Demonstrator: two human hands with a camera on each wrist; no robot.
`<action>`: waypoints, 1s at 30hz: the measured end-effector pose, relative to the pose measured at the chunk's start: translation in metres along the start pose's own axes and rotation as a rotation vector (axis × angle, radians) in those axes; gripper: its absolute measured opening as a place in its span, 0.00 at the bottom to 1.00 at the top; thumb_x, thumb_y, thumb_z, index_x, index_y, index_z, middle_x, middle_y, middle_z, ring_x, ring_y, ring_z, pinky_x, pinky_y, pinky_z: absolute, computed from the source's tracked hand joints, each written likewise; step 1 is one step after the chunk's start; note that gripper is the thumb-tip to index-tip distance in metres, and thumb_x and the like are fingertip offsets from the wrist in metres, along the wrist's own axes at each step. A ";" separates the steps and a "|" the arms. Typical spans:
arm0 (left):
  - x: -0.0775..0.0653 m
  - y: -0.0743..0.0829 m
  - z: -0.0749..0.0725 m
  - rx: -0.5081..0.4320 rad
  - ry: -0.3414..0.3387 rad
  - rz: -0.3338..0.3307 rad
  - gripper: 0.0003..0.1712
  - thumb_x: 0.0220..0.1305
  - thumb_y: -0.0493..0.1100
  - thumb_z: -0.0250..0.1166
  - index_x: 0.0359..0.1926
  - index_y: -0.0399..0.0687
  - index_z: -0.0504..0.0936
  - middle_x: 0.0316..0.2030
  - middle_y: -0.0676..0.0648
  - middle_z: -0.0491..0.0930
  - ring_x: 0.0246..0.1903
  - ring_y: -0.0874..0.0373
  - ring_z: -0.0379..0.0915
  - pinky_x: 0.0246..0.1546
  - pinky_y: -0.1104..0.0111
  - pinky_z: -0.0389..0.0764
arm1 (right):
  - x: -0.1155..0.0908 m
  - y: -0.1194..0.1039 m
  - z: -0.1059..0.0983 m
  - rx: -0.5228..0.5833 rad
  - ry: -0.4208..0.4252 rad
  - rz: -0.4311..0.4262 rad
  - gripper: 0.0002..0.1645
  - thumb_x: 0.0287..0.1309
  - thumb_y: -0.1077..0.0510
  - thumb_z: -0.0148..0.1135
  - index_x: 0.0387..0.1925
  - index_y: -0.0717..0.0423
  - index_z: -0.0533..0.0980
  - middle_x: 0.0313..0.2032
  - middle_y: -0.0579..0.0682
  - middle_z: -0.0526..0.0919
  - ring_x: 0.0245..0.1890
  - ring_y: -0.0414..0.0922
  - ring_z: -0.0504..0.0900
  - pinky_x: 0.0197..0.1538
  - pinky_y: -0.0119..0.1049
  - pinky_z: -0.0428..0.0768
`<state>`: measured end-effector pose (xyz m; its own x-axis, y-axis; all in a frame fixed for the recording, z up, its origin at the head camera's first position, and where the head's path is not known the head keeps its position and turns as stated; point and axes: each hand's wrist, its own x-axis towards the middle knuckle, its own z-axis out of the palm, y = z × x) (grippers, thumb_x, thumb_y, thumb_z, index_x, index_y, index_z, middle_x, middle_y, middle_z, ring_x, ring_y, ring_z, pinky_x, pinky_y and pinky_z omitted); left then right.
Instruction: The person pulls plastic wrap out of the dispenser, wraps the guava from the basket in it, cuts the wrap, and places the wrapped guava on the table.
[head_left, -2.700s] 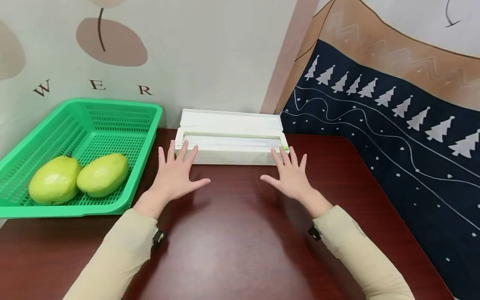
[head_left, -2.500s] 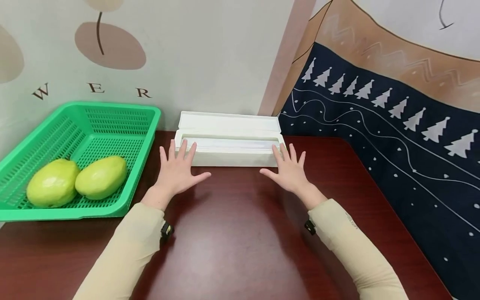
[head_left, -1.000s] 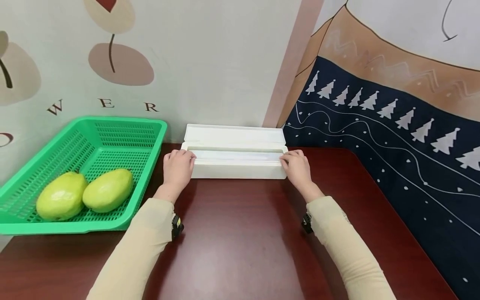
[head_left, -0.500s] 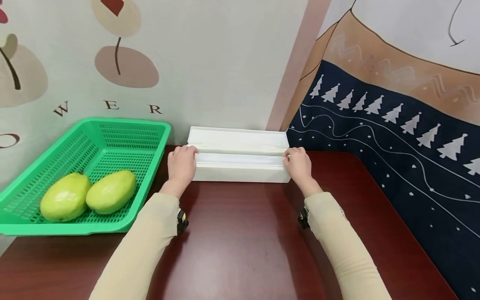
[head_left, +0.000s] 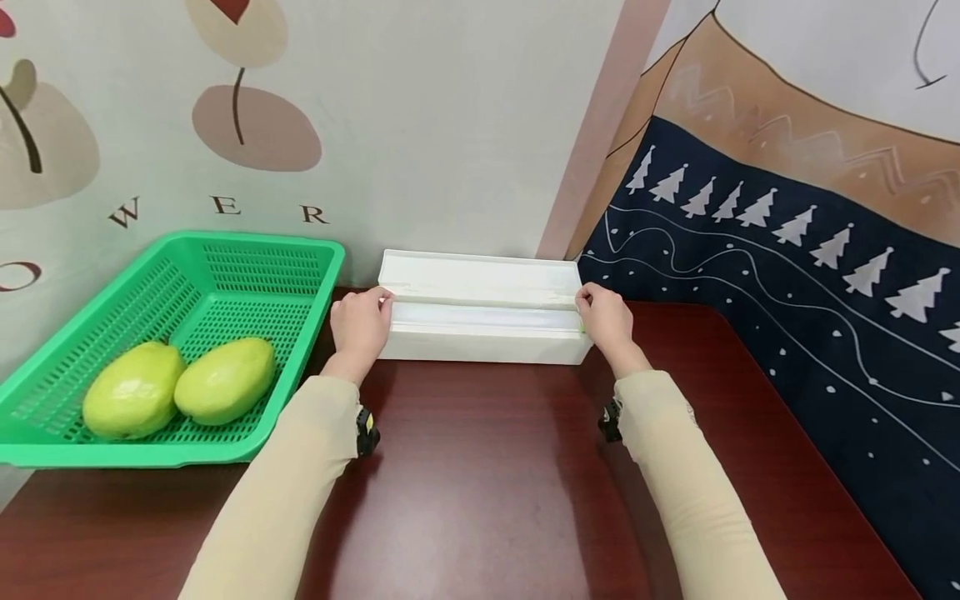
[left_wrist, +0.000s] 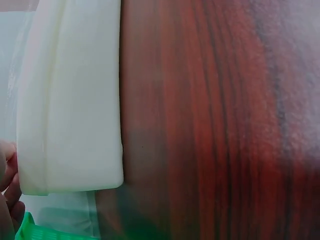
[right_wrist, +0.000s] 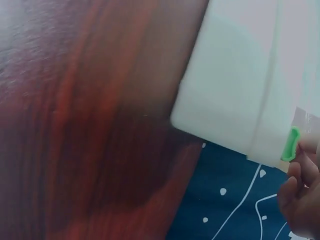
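A white cling film dispenser stands at the back of the table with its lid raised against the wall. A sheet of clear cling film stretches across its opening, its wrinkled edge lifted between the two hands. My left hand pinches the film at the left corner, fingertips curled. At the right corner my right hand pinches the other end. Beside those fingers a green slide cutter shows on the dispenser's edge. In the left wrist view only a few left fingers appear, behind the dispenser's end.
To the left, a green plastic basket holds two yellow-green fruits, a left one and a right one. The dark red-brown table runs back to a pale wall. A navy cloth with white trees hangs along the right side.
From spread open above the dispenser, both hands have come down to its ends and curled their fingertips onto the film. The film's edge has risen over the opening; the right hand has shifted slightly right.
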<state>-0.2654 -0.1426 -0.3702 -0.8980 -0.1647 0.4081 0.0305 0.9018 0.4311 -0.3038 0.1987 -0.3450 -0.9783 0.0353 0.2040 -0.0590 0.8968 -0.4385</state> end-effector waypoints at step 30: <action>0.023 0.027 -0.029 -0.750 -0.111 -0.703 0.17 0.61 0.43 0.60 0.49 0.42 0.82 0.50 0.42 0.79 0.49 0.51 0.73 0.51 0.64 0.73 | 0.022 -0.019 -0.018 1.030 -0.060 0.611 0.04 0.55 0.68 0.59 0.33 0.59 0.74 0.14 0.42 0.77 0.16 0.34 0.76 0.27 0.21 0.77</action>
<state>-0.2727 -0.1333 -0.3256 -0.8531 -0.4860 -0.1898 -0.2851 0.1296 0.9497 -0.3204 0.1902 -0.3160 -0.9059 0.2874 -0.3111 0.3143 -0.0362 -0.9486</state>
